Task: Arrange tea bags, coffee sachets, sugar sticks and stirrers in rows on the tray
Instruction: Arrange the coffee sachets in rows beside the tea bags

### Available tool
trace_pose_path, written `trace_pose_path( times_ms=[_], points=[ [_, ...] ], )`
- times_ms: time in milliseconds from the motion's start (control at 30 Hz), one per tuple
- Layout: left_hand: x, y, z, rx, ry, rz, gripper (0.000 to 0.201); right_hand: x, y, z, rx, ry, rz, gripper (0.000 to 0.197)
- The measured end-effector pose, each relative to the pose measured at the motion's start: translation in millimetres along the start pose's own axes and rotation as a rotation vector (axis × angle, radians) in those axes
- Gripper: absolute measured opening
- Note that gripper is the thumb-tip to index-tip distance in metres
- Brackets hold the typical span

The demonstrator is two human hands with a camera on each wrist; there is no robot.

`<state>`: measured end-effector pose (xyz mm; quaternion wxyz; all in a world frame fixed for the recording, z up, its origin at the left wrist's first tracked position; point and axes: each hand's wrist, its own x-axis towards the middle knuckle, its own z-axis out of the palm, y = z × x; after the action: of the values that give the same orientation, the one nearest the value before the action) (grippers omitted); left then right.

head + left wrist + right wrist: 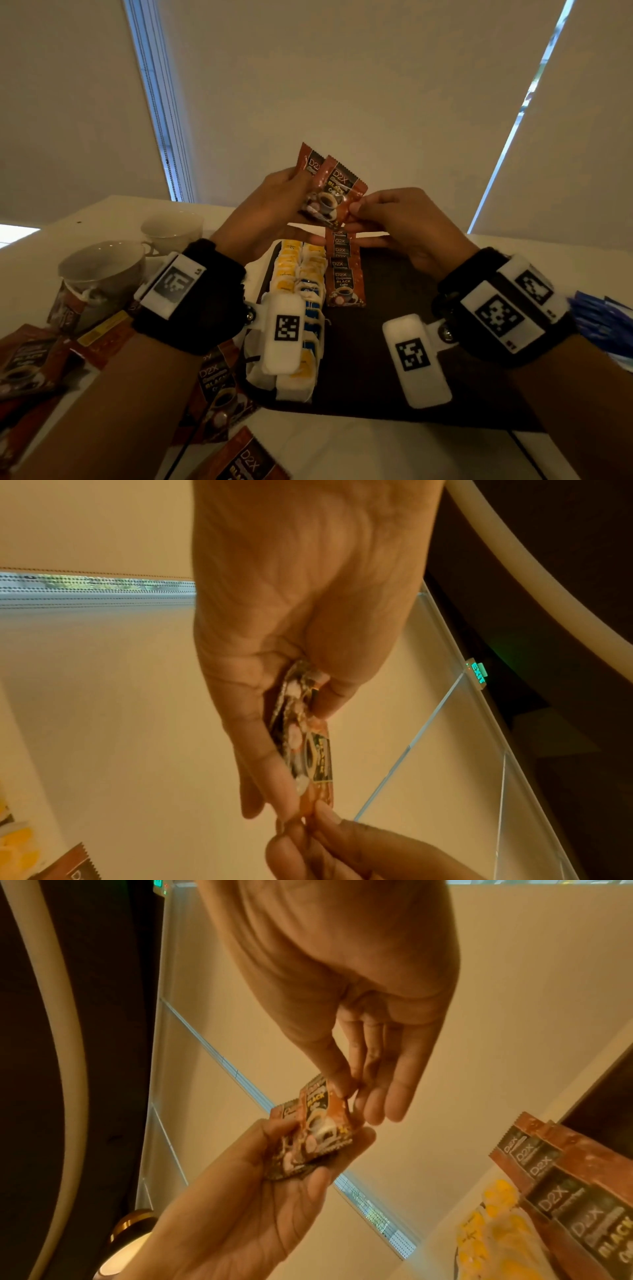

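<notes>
Brown sachets (334, 192): small fan, raised above the tray's (404, 342) far end.
Left hand (270, 202): clamped on the fan.
Right hand (400, 222): thumb and forefinger pinching the front sachet's corner.
Coffee row (344, 270): overlapping, mid-tray, beside the tea bags (301, 301).
Loose sachets (41, 363): on the bench, left of the tray.
Risk: a corner pinch may drag a second sachet out; either could drop and scatter the row.

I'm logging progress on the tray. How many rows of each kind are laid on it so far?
On the tray:
Tea bag rows: 2
Coffee sachet row: 1
Total: 3 rows
</notes>
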<state>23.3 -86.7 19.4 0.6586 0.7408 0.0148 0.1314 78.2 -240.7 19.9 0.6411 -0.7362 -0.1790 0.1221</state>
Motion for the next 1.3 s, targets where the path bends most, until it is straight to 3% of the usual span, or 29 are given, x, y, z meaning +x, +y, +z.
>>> trace_pose_path(
  times_ms=[133,433,733,1033,1300],
  points=[
    [2,-1,-1,0.033,0.047,0.024,0.023,1,-1,-14,-0.051,-0.07,0.114,0.007],
    [8,-7,-9,0.153,0.118,0.098,0.014,5,19,-30,-0.626,-0.255,0.372,0.002],
    [11,-9,-13,0.171,0.175,0.131,0.027,19,39,-27,-0.648,-0.281,0.586,0.005],
    [11,-7,-15,0.168,0.168,0.13,0.027,31,45,-20,-0.689,-0.277,0.609,0.004],
    [11,-8,-15,0.174,0.144,0.118,0.028,32,47,-19,-0.782,-0.363,0.682,0.006]
  ],
)
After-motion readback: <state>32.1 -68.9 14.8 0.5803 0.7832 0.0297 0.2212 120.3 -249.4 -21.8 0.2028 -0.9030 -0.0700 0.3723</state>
